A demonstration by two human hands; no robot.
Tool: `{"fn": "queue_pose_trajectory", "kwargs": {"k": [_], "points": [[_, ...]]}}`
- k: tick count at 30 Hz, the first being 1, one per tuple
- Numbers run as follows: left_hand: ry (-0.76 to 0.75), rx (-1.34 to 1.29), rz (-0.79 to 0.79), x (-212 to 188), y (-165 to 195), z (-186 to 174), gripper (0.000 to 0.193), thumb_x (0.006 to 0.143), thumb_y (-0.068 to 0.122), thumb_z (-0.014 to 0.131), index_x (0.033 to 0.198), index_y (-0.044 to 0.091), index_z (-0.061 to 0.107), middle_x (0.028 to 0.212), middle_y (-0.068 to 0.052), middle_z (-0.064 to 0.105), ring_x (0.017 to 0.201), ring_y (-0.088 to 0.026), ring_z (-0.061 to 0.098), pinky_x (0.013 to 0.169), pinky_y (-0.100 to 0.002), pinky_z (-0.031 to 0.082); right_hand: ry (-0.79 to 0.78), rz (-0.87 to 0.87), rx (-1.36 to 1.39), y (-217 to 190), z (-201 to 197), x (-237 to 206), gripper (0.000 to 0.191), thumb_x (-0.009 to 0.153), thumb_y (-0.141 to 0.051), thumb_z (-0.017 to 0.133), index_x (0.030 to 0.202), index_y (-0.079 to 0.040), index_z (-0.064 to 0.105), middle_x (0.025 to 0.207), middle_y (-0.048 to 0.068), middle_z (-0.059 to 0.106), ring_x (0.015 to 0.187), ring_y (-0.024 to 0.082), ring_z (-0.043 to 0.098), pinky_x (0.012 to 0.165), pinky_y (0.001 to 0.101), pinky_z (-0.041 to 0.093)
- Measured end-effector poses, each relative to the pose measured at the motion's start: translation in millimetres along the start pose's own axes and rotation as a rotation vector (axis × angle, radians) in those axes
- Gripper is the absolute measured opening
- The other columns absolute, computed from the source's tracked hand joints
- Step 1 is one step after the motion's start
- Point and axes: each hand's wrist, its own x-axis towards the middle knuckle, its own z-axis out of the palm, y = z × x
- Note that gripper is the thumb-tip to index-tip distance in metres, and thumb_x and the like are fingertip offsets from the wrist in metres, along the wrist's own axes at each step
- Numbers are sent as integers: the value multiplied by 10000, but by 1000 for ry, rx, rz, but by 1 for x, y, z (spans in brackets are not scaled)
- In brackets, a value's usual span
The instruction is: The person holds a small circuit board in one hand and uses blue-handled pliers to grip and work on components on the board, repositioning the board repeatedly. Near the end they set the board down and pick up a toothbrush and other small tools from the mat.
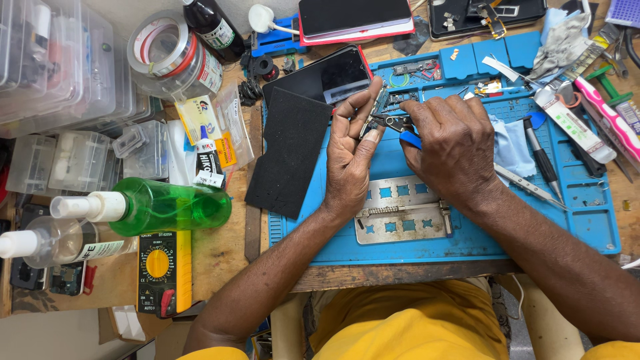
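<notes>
Now, from the head view, our left hand (350,150) pinches a small board (381,100) upright between thumb and fingertips, raised off the mat so its edge faces us; our right hand (453,143) is closed around blue-handled pliers (400,125), whose dark tips meet the board, apparently so one hand steadies while the other works. Both hover over a blue mat (587,220), above a metal plate (400,213); a black pad (290,150) lies just left, partly over a dark phone (333,73). Tweezers (527,185) and a cloth (513,147) sit near the right wrist; a green bottle (167,205) and yellow meter (163,270) rest on the crowded wooden bench (220,253).
</notes>
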Motion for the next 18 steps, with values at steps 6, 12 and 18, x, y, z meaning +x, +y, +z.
{"fn": "queue_pose_trajectory", "kwargs": {"k": [6,12,18], "points": [[-3,-23,-39,-1,-2,-1,462,1075,-16,405,1513,98,316,1709,-142,301,1569,-196,331,1274,-367,433,1,2,21,1,0,0,385,819,-132,852,1172,-36,733,870,81,669,817,228,627,760,412,466],[-9,-129,-69,2,-7,-1,493,1065,-16,421,1527,103,296,1720,-128,273,1541,-184,351,1245,-353,450,0,16,31,0,0,1,346,845,-173,855,1144,-47,735,872,80,676,822,229,645,768,410,483],[-19,-183,-92,1,-7,-1,509,1068,-1,428,1541,106,276,1727,-117,248,1532,-180,352,1235,-350,448,-34,40,52,1,-2,0,313,855,-168,839,1127,-53,737,844,84,672,803,245,666,750,417,518]]}}
